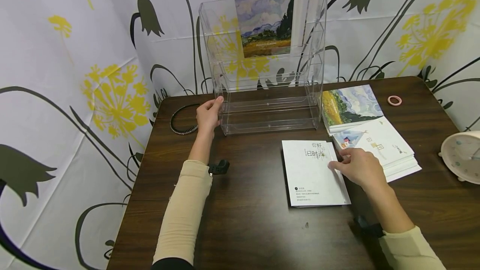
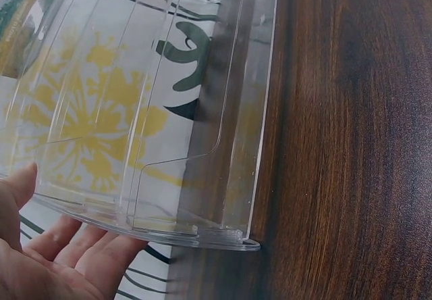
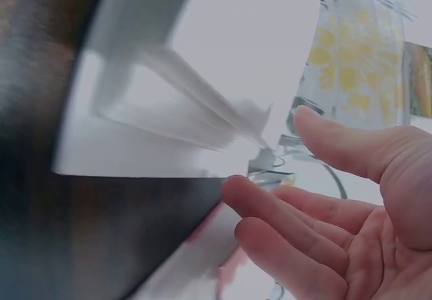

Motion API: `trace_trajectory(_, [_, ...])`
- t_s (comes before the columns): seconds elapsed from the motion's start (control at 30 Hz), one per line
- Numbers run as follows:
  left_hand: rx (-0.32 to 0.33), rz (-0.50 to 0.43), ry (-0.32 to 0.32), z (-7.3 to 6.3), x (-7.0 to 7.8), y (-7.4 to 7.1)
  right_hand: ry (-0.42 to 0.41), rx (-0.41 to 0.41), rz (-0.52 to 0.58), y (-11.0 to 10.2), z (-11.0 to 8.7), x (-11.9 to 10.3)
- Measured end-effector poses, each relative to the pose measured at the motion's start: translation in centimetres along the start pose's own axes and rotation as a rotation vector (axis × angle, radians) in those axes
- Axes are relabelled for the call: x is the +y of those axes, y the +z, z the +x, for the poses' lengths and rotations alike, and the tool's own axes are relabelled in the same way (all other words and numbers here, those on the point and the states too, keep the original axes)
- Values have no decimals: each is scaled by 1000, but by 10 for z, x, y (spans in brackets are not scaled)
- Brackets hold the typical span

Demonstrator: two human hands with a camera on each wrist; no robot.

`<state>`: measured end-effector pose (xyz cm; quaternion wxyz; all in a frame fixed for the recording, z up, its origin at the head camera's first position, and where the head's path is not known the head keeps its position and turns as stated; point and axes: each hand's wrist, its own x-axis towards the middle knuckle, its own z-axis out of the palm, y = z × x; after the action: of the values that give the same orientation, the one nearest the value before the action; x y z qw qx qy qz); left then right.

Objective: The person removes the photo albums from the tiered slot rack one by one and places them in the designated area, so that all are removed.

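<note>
A clear acrylic tiered rack (image 1: 268, 128) stands at the back of the table. My left hand (image 1: 208, 115) holds its left side, the thumb on one side of the edge and the fingers (image 2: 108, 253) on the other. A white booklet (image 1: 313, 178) with Chinese print lies in front of the rack. My right hand (image 1: 361, 168) is at the booklet's right edge, thumb tip right at the cover. In the right wrist view its fingers (image 3: 290, 246) are loosely extended, thumb apart from them, beside blurred white pages (image 3: 135, 138).
A photo album (image 1: 266, 20) with a painted landscape stands in the rack's top tier. Right of the rack lie a similar painted-cover book (image 1: 352, 103) and a stack of white booklets (image 1: 390, 145). A pink ring (image 1: 394, 101), a round clock (image 1: 463, 157) and a dark coiled loop (image 1: 174, 122) are around.
</note>
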<state>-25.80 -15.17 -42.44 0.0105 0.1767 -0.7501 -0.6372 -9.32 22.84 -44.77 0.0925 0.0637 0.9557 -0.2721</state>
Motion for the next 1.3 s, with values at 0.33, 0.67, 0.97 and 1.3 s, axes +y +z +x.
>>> trace_trajectory(0.33, [0, 0, 16, 0, 0, 0, -144, 177, 63, -25, 15, -22])
trace_trajectory(0.67, [-7, 6, 21, -1, 1, 0, -169, 345, 240, -39, 65, -57])
trace_trajectory(0.97, [-1, 17, 21, 0, 0, 0, -134, 253, 296, -41, 107, -67])
trace_trajectory(1.3, [3, 14, 21, -1, 1, 0, -128, 147, 298, -40, 127, -69])
